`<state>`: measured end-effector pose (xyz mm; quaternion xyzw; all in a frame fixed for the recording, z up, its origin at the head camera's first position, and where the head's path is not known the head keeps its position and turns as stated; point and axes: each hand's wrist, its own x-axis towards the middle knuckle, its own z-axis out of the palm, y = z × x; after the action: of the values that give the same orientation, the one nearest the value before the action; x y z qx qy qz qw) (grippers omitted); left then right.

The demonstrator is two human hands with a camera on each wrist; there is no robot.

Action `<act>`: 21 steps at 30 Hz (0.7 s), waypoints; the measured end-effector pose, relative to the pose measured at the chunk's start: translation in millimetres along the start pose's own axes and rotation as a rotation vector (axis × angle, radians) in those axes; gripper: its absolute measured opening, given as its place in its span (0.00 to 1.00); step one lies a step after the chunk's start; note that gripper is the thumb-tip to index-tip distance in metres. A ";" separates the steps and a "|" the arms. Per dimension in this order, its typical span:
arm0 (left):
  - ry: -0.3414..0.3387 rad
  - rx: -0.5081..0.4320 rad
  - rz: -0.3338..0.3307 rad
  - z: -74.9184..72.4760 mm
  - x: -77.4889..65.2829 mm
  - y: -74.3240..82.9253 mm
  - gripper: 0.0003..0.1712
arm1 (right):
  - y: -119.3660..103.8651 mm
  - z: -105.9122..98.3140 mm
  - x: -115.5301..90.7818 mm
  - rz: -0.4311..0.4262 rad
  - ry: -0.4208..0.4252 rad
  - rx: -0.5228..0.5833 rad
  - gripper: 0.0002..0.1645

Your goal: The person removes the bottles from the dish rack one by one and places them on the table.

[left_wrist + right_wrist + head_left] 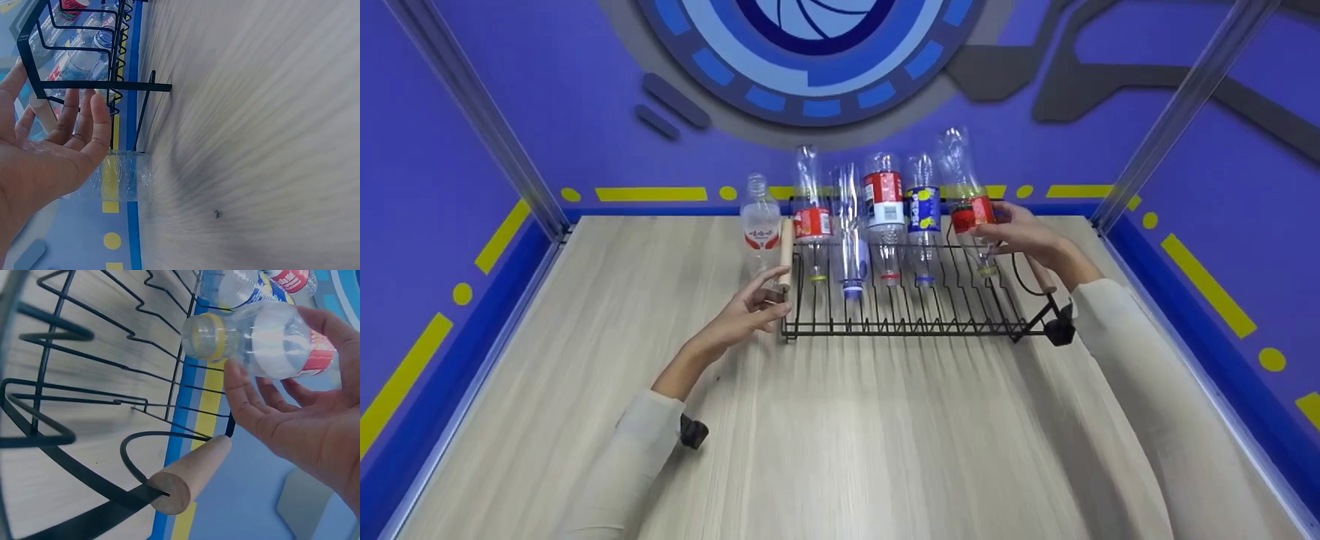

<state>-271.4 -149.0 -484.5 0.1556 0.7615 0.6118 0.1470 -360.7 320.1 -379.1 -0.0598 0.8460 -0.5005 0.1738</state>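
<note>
A black wire rack (915, 328) with wooden handles holds several clear plastic bottles, necks pointing down toward the front. My right hand (1020, 236) grips an inverted bottle (969, 199) with a red label at the rack's right end. In the right wrist view, fingers curve round this bottle (275, 340), and its neck has a yellow ring. My left hand (742, 315) holds the rack's left end near the wooden handle (787, 251). The left wrist view shows its curved fingers (100, 124) against the end bar. Beside that handle, outside the rack, an upright bottle (761, 225) stands.
In the rack are a red-labelled bottle (812, 221), an unlabelled bottle (849, 225), a red-and-white-labelled bottle (885, 199) and a blue-labelled bottle (924, 210). Behind stands a blue wall (585, 150); the wooden tabletop (840, 450) stretches forward.
</note>
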 end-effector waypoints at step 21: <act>-0.004 -0.015 0.012 -1.0 0.5 -0.8 0.39 | 7.9 8.9 -28.4 -0.126 -0.158 -0.123 0.41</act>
<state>-272.3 -149.8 -485.1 0.1601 0.7557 0.6181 0.1459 -330.5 324.4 -383.2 -0.1627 0.8534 -0.4513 0.2040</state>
